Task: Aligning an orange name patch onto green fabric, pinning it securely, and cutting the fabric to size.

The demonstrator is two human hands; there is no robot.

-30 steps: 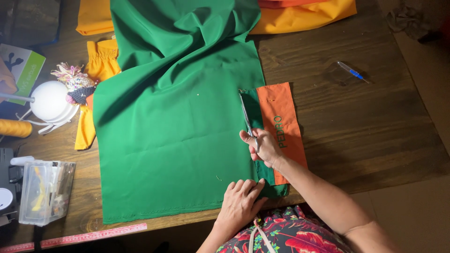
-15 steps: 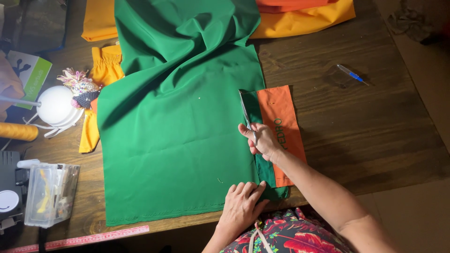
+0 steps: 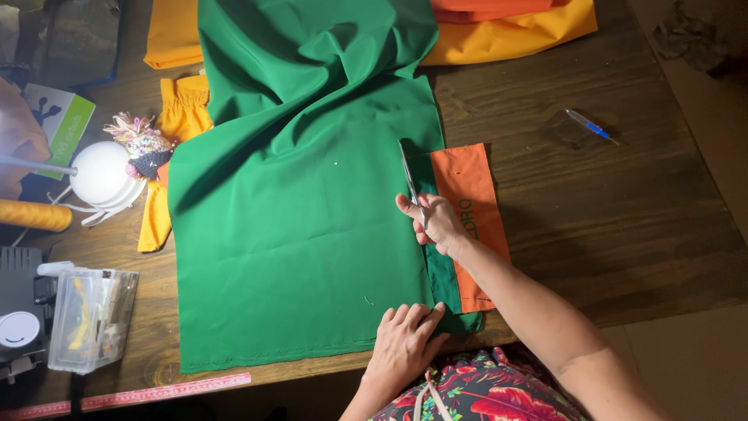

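A large green cloth (image 3: 296, 210) lies spread over a dark wooden table (image 3: 623, 226). My right hand (image 3: 432, 222) grips a pair of scissors (image 3: 408, 173) whose blades point away from me along the cloth's right edge. Beside the blades lies an orange fabric piece (image 3: 471, 203) with a narrow green strip (image 3: 442, 277) between it and the main cloth. My left hand (image 3: 405, 343) presses flat on the green cloth near the table's front edge, fingers together.
Yellow-orange fabric (image 3: 506, 31) is piled at the back. A blue pen (image 3: 588, 125) lies at the right. At the left stand a white round object (image 3: 101, 175), a tassel doll (image 3: 140, 144), a clear plastic box (image 3: 89, 316) and a pink measuring tape (image 3: 156, 392).
The scissors and my right hand have crept slightly further along the cloth's right edge. My left hand stays pressed on the cloth.
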